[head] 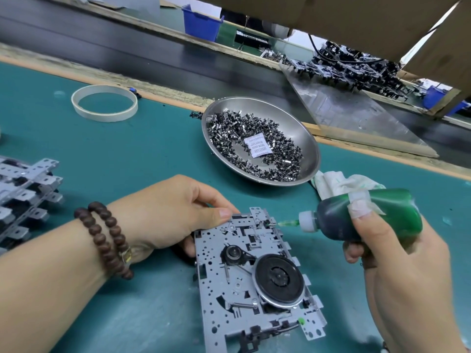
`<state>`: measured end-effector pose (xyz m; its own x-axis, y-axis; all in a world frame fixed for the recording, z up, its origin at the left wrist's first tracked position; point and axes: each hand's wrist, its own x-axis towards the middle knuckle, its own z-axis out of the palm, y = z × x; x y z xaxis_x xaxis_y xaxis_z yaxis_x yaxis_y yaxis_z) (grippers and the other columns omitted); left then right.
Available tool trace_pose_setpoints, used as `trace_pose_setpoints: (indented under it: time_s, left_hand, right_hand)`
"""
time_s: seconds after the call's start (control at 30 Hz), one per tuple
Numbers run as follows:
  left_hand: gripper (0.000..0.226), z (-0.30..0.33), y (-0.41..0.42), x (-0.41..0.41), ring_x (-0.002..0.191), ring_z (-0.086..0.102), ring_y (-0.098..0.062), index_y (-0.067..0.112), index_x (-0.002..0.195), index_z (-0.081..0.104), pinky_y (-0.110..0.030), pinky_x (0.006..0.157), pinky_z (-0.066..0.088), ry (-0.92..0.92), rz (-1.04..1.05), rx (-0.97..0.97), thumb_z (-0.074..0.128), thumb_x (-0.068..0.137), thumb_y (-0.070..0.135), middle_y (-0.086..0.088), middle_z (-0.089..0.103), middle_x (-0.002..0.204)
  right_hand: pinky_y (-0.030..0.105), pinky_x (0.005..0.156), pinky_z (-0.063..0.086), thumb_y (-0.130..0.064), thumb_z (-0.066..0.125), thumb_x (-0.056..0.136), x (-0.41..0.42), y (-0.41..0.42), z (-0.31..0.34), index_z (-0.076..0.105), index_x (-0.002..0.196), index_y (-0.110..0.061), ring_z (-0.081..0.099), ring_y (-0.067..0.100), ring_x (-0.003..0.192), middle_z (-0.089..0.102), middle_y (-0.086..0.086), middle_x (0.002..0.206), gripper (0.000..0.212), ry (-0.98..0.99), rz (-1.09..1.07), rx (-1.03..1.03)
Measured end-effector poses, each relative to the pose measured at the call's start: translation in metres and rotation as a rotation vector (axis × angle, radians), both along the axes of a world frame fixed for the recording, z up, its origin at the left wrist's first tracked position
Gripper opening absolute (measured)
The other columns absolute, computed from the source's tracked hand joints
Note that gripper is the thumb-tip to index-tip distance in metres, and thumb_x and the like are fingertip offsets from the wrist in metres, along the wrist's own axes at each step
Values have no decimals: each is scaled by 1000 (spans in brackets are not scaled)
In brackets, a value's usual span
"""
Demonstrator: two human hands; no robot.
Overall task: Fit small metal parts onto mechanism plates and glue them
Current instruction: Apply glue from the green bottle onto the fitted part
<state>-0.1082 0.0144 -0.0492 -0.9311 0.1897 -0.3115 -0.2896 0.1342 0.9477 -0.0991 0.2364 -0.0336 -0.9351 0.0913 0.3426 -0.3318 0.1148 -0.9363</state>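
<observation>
A factory assembly line: teal work mat [132, 154] beside a conveyor belt [107, 44], stacked mechanism plates [23, 197].

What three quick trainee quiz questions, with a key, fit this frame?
1. True or false: the right hand holds the green glue bottle.
2. Which corner of the mechanism plate does the nozzle point at: A top right, B bottom left?
3. What paper item lies among the small metal parts in the steel bowl?

Key: 1 true; 2 A; 3 a desiccant packet.
</observation>
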Motion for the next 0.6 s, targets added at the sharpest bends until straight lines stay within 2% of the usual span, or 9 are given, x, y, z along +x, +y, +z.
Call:
trace_pose_setpoints:
  time_s: [0.33, 0.6]
  left_hand:
    - [14, 0, 0, 0, 43, 47, -15, 8, 78, 72, -13, 32, 35, -10, -2, 7, 60, 84, 10, -15, 68, 67]
    - [15, 1, 1, 0, 34, 45, -10, 9, 78, 72, -13, 31, 34, -7, 0, 2, 59, 85, 10, -15, 66, 65]
  right_hand:
    - [13, 45, 39, -64, 73, 59, 0, 1, 0, 70, 85, -27, 49, 6, 50, 65, -8, 67, 45, 16, 6, -4]
    - [14, 46, 40, -66, 71, 61, -1, 3, -2, 70, 83, -27, 48, 6, 48, 62, -5, 60, 45, 17, -3, 24]
